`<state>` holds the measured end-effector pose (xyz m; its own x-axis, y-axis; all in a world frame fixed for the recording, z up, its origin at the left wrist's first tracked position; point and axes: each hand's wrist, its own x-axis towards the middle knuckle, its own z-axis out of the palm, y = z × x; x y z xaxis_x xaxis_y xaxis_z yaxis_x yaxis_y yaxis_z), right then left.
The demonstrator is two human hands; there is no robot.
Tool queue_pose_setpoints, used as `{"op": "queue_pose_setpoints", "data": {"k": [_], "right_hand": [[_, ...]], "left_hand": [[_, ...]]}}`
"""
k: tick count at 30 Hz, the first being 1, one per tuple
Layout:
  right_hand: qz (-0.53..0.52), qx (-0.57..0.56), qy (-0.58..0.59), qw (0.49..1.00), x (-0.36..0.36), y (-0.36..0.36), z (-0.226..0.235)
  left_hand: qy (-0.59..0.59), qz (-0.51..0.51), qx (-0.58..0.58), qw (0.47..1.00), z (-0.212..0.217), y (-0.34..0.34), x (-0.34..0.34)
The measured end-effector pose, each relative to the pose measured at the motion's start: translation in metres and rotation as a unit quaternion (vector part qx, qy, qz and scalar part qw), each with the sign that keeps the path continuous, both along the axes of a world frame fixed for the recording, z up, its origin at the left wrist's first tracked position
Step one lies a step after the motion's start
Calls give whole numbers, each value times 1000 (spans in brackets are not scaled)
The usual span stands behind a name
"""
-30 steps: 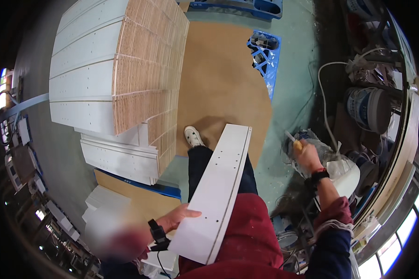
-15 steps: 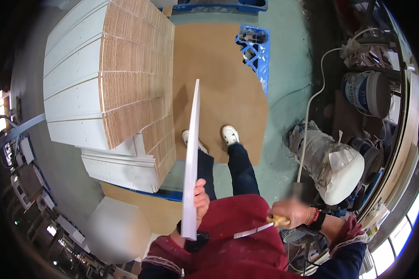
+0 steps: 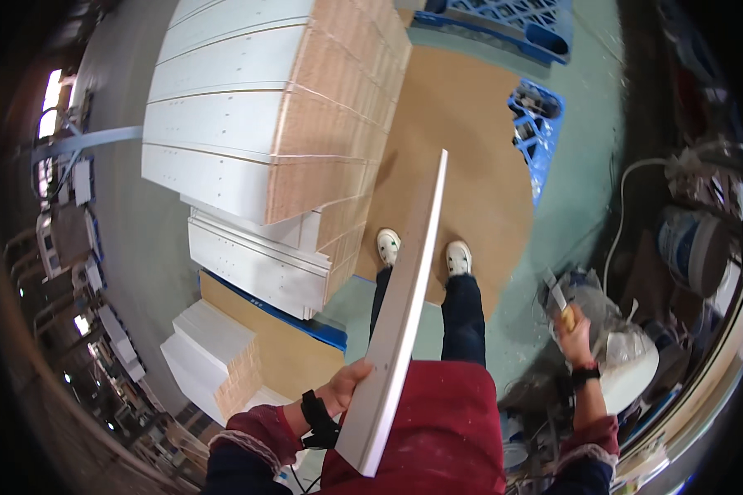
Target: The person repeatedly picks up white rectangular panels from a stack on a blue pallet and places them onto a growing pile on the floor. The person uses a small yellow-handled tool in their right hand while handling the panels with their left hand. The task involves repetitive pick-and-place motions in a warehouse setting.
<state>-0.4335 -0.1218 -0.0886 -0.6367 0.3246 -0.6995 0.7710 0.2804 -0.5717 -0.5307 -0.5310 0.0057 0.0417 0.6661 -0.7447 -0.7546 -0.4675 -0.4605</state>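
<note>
A long narrow white board (image 3: 400, 330) slants across the front of my body, its far end over the brown sheet on the floor. My left hand (image 3: 347, 388) is closed on its left edge, near the lower end. In my right hand (image 3: 575, 337), held out to the right, is a putty knife (image 3: 557, 290) with a yellowish handle, its blade pointing away from me. The blade is over or beside a clear plastic bag (image 3: 596, 299) wrapped about a white tub (image 3: 631, 367); whether they touch, I cannot tell.
To the left rises a tall stack of white-faced boards (image 3: 215, 115) with brown edges, and a lower stack (image 3: 256, 260) nearer me. A smaller pile (image 3: 210, 346) is at lower left. Blue pallets (image 3: 504, 25) lie ahead. A bucket (image 3: 693, 247) and a pale hose (image 3: 615, 223) are at right.
My right hand has swung forward and right with the putty knife, from over my apron to the plastic bag. The board has tilted, now showing its broad face. The view has shifted.
</note>
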Motion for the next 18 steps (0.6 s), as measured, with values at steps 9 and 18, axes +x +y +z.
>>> {"op": "queue_pose_setpoints", "data": {"k": [9,18], "right_hand": [[67,-21,7,997,4,-5,30],[128,8,73,989,72,3,0]], "left_hand": [[49,-73,24,996,1,-6,2],[75,30,-58,995,49,-53,6]]}}
